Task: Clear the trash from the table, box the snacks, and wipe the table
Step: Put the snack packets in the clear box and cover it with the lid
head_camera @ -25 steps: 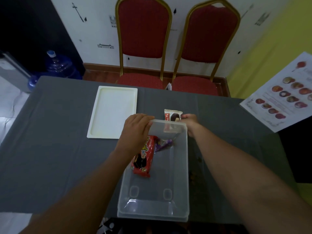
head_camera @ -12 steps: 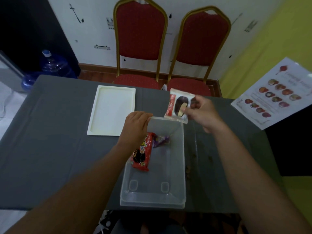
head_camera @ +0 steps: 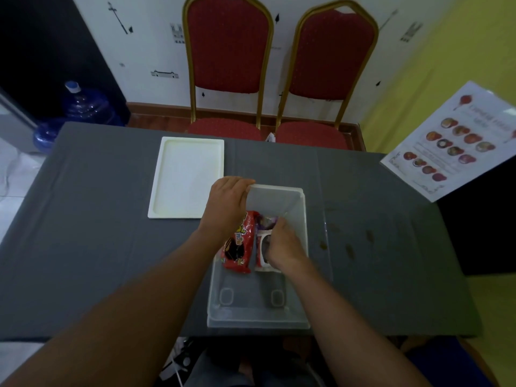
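A clear plastic box (head_camera: 303, 219) stands on the grey table (head_camera: 97, 247) in front of me. My left hand (head_camera: 227, 202) grips the box's far left corner. Inside lie a red snack packet (head_camera: 240, 247) and a small purple wrapper (head_camera: 266, 220). My right hand (head_camera: 282, 244) is down inside the box, holding a white chocolate pie packet (head_camera: 261, 254) beside the red one; the hand covers most of it. A white lid (head_camera: 188, 177) lies flat on the table to the left of the box.
Brown smears and crumbs (head_camera: 349, 247) mark the table right of the box. Two red chairs (head_camera: 229, 65) stand beyond the far edge. A printed menu sheet (head_camera: 458, 141) hangs at the right, and a blue water bottle (head_camera: 81, 104) sits on the floor at far left.
My right hand picked the white pie packet up from beyond the box, lifted it over the rim, and lowered it inside beside the red packet. My left hand stayed on the corner.
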A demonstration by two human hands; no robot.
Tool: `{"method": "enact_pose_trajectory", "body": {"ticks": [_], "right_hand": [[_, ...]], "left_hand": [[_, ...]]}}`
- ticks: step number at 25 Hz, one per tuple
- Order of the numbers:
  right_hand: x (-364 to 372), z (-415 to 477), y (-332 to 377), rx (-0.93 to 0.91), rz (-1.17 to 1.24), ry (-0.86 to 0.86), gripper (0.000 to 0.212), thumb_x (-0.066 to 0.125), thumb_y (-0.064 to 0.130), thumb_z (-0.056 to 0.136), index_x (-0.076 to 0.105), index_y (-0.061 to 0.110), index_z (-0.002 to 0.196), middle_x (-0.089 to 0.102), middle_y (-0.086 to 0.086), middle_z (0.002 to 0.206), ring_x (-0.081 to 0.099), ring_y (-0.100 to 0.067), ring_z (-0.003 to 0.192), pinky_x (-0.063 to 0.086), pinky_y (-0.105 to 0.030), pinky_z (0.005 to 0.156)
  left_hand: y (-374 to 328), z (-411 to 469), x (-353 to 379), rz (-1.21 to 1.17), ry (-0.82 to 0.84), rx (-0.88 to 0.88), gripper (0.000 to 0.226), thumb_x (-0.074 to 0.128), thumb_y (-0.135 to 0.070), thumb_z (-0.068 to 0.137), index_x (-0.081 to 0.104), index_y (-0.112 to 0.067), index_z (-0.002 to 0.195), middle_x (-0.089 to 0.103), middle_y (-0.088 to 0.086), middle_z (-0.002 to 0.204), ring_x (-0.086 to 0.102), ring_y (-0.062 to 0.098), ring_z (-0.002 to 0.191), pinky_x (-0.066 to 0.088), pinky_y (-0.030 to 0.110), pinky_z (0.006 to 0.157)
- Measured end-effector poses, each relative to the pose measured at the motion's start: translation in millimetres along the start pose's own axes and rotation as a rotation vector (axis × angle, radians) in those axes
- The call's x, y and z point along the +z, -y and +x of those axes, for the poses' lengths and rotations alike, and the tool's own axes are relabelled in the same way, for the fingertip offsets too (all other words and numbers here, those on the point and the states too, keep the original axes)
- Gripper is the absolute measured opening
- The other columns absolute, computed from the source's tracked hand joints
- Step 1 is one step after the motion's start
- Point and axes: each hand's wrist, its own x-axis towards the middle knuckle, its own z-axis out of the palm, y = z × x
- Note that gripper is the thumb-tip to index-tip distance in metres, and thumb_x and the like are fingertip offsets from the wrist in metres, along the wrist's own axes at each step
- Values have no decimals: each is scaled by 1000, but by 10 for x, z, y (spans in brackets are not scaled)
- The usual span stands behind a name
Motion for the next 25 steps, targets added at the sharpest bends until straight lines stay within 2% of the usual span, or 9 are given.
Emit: {"method": "enact_pose_trajectory", "body": {"ticks": [3, 5, 9, 12, 14, 17, 20, 22, 25], "right_hand": [[111, -101, -41, -68, -160, -79, 58, 60, 9, 97, 32, 6, 148, 54, -20, 133, 60, -31, 111, 51, -39, 92], [256, -199, -45, -152, -319, -106, 65, 63, 9, 95, 32, 5, 151, 43, -25, 144, 52, -34, 123, 46, -40, 102], [465, -243, -91, -119, -268, 74, 67, 60, 8, 98, 25, 6, 155, 23, -23, 160, 32, -34, 145, 39, -41, 114], [389, -210, -92, -140, -193, 20, 54, 60, 10, 97, 41, 10, 148, 41, -17, 150, 46, -29, 133, 45, -37, 107], [244, -196, 14, -199, -148, -114, 41, 63, 6, 94, 57, 12, 134, 55, -12, 136, 54, -26, 122, 50, -37, 100], [-12, -199, 426, -415, 77, -332, 26, 58, 1, 92, 68, 10, 115, 68, -7, 114, 62, -22, 106, 52, -33, 93], [-27, -157, 1028, -608, 372, -282, 28, 52, -3, 95, 73, 11, 108, 74, -6, 106, 68, -16, 95, 56, -25, 86], [147, -9, 1394, -470, 453, -54, 37, 53, 2, 96, 63, 18, 128, 67, -4, 128, 64, -17, 112, 54, -25, 92], [457, 396, 1793, -41, 421, 233, 68, 57, 19, 94, 27, 23, 155, 32, -10, 160, 40, -32, 140, 46, -40, 106]], "left_hand": [[10, 15, 14, 1, 3, -15, 31, 55, -25, 96, 63, -13, 124, 69, 5, 118, 58, 24, 112, 39, 42, 104], [13, 17, 23, 8, -10, -9, 30, 57, -22, 96, 64, -13, 123, 69, 6, 118, 59, 24, 111, 38, 40, 103], [20, 18, 26, 9, -23, -3, 29, 59, -21, 96, 64, -13, 123, 69, 5, 118, 59, 24, 110, 39, 41, 103], [14, 26, 26, 15, -42, 14, 27, 53, -19, 98, 65, -12, 122, 69, 6, 116, 59, 24, 109, 39, 40, 102], [7, 17, 29, -97, -66, -2, 29, 46, -19, 101, 63, -14, 124, 67, 3, 120, 58, 19, 112, 40, 35, 104], [131, 0, -81, -406, -188, -233, 35, 35, -29, 105, 53, -22, 134, 55, -12, 134, 47, 1, 123, 33, 14, 105], [602, -45, -283, -364, -342, -450, 35, 37, -26, 105, 51, -21, 136, 55, -5, 141, 47, 8, 129, 32, 25, 108], [964, -111, -398, -256, -330, -574, 36, 43, -17, 102, 51, -19, 137, 55, 2, 142, 49, 18, 131, 35, 39, 113], [1387, -221, -469, -222, -267, -730, 42, 48, -7, 94, 52, -14, 135, 59, 11, 135, 55, 30, 123, 43, 48, 106]]}}
